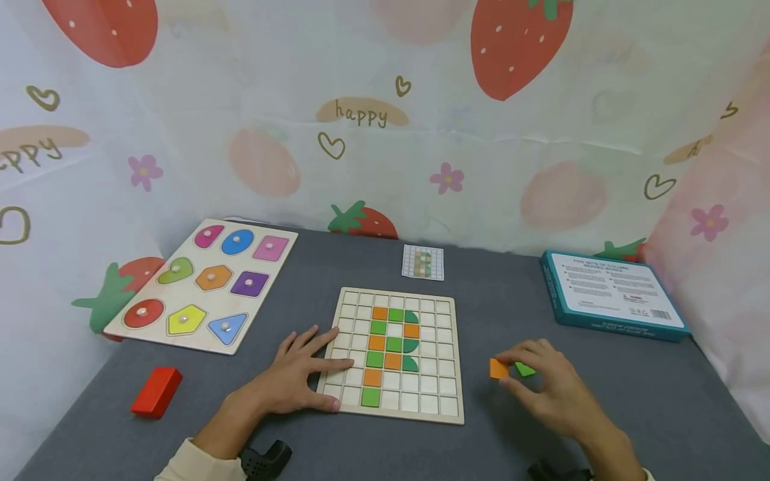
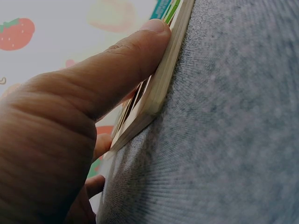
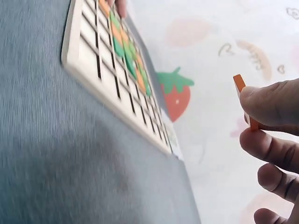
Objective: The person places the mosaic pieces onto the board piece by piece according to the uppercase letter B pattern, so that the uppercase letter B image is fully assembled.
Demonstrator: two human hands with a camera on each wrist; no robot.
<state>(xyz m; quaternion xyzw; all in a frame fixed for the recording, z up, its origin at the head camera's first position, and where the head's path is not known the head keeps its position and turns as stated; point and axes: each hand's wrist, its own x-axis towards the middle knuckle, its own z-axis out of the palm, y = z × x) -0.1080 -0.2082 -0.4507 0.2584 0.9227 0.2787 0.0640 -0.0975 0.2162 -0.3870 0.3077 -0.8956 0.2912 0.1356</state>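
Observation:
A wooden grid board (image 1: 428, 385) with white cells lies mid-table, holding orange and green square tiles and several dark green rounded pieces. My left hand (image 1: 301, 374) rests spread on the board's left edge, with its thumb near the front left corner. In the left wrist view the thumb (image 2: 145, 46) presses on the board's rim. To the right of the board, my right hand (image 1: 553, 387) pinches a thin orange square tile (image 1: 498, 369) between thumb and finger, seen edge-on in the right wrist view. A light green piece (image 1: 525, 369) shows beside those fingers, partly hidden.
A small pattern card (image 1: 423, 262) lies behind the board. At the left are a knobbed shape puzzle (image 1: 198, 300) and a red block (image 1: 156, 393). A teal box (image 1: 616, 294) lies at the back right, near a fabric backdrop (image 1: 457, 140) printed with strawberries.

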